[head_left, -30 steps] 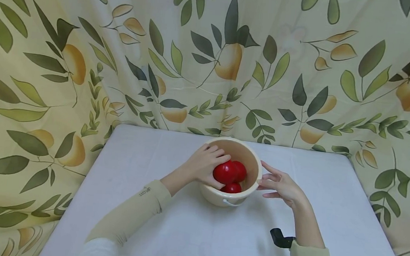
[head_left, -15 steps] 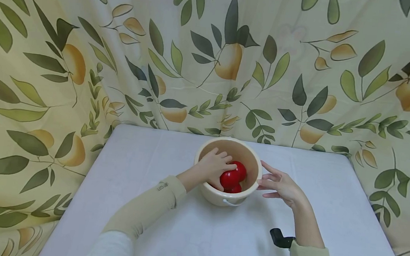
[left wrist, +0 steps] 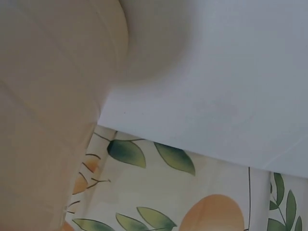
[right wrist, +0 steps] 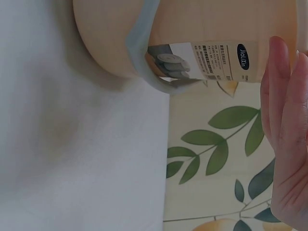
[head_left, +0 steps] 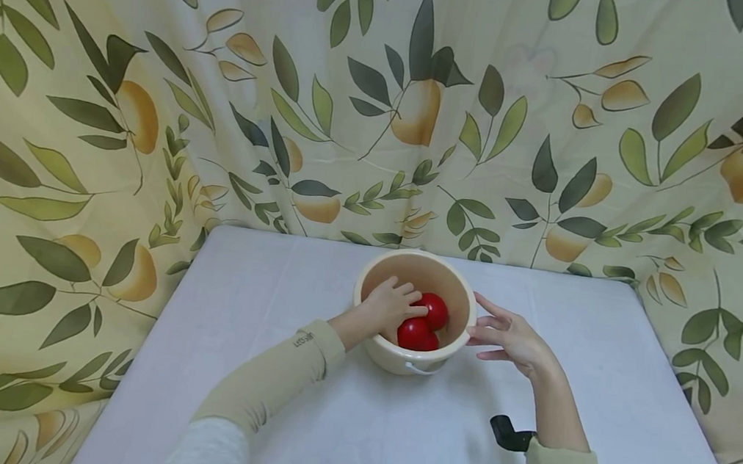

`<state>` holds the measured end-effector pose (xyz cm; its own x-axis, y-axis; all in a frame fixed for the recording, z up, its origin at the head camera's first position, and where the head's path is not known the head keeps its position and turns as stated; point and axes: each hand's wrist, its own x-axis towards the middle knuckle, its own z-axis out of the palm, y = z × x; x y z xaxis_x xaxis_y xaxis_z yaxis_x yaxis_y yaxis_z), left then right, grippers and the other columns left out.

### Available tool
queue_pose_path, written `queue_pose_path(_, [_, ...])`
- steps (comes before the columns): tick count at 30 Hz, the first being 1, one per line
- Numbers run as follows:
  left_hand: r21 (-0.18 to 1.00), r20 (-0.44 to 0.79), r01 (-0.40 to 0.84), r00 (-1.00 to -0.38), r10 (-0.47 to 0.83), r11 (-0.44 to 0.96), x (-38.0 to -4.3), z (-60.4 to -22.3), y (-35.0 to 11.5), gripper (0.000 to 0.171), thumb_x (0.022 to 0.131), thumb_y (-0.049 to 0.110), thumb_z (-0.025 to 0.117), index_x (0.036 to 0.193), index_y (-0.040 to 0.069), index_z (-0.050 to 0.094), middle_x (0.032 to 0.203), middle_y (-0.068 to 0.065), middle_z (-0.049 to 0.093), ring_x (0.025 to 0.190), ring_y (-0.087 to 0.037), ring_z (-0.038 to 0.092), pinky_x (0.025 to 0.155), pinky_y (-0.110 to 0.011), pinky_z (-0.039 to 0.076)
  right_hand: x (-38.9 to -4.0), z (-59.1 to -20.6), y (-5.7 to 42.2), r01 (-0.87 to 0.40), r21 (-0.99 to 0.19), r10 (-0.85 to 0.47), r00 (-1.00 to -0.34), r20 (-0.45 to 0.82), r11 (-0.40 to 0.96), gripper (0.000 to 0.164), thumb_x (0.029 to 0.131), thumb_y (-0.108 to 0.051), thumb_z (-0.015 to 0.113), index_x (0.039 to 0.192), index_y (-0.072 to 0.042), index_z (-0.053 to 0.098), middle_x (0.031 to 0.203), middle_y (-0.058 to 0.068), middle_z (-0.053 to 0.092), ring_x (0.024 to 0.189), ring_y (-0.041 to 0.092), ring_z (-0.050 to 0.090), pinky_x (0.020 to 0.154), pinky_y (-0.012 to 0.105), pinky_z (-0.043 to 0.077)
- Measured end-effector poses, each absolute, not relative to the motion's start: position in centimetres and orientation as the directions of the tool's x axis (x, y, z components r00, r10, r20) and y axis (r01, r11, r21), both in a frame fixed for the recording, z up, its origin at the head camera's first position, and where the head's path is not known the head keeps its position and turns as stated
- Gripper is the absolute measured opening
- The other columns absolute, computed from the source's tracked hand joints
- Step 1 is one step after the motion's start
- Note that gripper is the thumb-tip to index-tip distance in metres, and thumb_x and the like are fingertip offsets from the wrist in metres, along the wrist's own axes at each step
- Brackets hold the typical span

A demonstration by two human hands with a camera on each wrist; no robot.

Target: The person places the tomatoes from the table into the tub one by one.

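A cream bucket (head_left: 383,355) stands upright near the back of the table, with glossy round red balls (head_left: 434,310) inside. My left hand (head_left: 386,308) reaches over its left rim, fingers curved over another red ball (head_left: 412,334) low in the bucket; the thumb is mostly hidden. On the right, my right hand (head_left: 509,341) touches the rim with its fingers extended. In the right wrist view, fingers of that hand (right wrist: 291,130) lie along the bucket's labelled side (right wrist: 216,57). Only the bucket's outer wall (left wrist: 53,115) fills the left of the left wrist view; no hand shows there.
A white cloth covers the table (head_left: 301,432). Behind it hangs a curtain (head_left: 368,114) printed with leaves and fruit. A white handle (head_left: 422,369) hangs at the bucket's front. A black piece (head_left: 511,433) sticks out by the right sleeve.
My left hand has moved right and deeper into the bucket, bringing the red ball down among the others. The right hand has stayed at the rim.
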<state>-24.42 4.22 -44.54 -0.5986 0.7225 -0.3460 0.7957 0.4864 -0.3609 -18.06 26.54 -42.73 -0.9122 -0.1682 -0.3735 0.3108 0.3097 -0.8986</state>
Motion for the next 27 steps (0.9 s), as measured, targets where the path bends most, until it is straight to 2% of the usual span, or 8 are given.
queue_pose_path(5, [-0.311,-0.325,0.797,-0.602,0.730,0.518,-24.5,-44.7,4.1,0.086,0.067,0.063,0.065,0.140,0.036,0.029,0.138,0.005,0.036,0.126,-0.016,0.029,0.103,-0.036,0.031,-18.1,-42.9,26.6,0.312,-0.896,-0.165,-0.912,-0.375,0.315,0.076,0.085,-0.022,0.065,0.146,-0.017,0.020,0.106,0.017,0.054,0.086,0.019,0.067,0.070,0.037,0.055])
queue_pose_path(9, [-0.192,-0.278,0.809,-0.588,0.760,0.556,-24.6,-44.6,3.8,0.086,0.064,0.060,0.069,0.138,0.034,0.034,0.138,0.004,0.037,0.126,-0.017,0.029,0.103,-0.039,0.030,-18.1,-43.0,26.5,0.315,-0.893,-0.156,-0.912,-0.378,0.322,0.076,0.085,-0.023,0.065,0.146,-0.018,0.020,0.107,0.017,0.054,0.086,0.020,0.067,0.070,0.037,0.055])
queue_pose_path(14, [-0.048,-0.197,0.809,-0.583,0.789,0.586,-25.0,-44.5,3.2,0.083,0.065,0.064,0.066,0.136,0.032,0.036,0.136,0.003,0.037,0.124,-0.016,0.030,0.103,-0.041,0.030,-18.1,-43.1,26.5,0.311,-0.894,-0.163,-0.912,-0.376,0.322,0.077,0.085,-0.022,0.065,0.146,-0.018,0.020,0.107,0.016,0.055,0.087,0.020,0.067,0.070,0.037,0.055])
queue_pose_path(17, [0.084,-0.112,0.772,-0.621,0.776,0.630,-25.4,-44.1,2.5,0.080,0.067,0.064,0.064,0.135,0.030,0.037,0.135,0.003,0.038,0.125,-0.016,0.029,0.104,-0.042,0.029,-18.2,-42.9,26.6,0.299,-0.894,-0.169,-0.914,-0.369,0.335,0.076,0.085,-0.021,0.065,0.146,-0.016,0.020,0.107,0.018,0.055,0.086,0.021,0.067,0.070,0.037,0.056])
queue_pose_path(21, [0.255,0.043,0.691,-0.706,0.707,0.676,-26.2,-43.1,1.0,0.075,0.071,0.059,0.064,0.134,0.026,0.040,0.134,0.002,0.039,0.126,-0.017,0.030,0.104,-0.043,0.029,-18.3,-42.4,26.4,0.262,-0.872,-0.155,-0.924,-0.351,0.413,0.074,0.085,-0.020,0.065,0.145,-0.013,0.023,0.108,0.021,0.055,0.085,0.024,0.067,0.067,0.039,0.056])
queue_pose_path(24, [0.302,0.145,0.627,-0.774,0.616,0.718,-26.9,-42.2,-0.5,0.074,0.073,0.058,0.063,0.134,0.023,0.040,0.134,-0.001,0.040,0.125,-0.020,0.032,0.103,-0.044,0.030,-18.2,-41.4,26.2,0.178,-0.807,-0.129,-0.946,-0.298,0.562,0.073,0.084,-0.021,0.065,0.144,-0.008,0.026,0.109,0.023,0.056,0.087,0.028,0.065,0.067,0.040,0.056])
queue_pose_path(27, [0.305,0.236,0.549,-0.835,0.497,0.778,-27.6,-41.5,-2.4,0.076,0.074,0.056,0.063,0.136,0.020,0.038,0.136,-0.005,0.040,0.125,-0.024,0.033,0.104,-0.049,0.026,-18.1,-40.0,26.2,0.053,-0.649,-0.046,-0.990,-0.135,0.759,0.069,0.085,-0.021,0.063,0.142,-0.005,0.029,0.113,0.026,0.054,0.094,0.037,0.060,0.071,0.047,0.054])
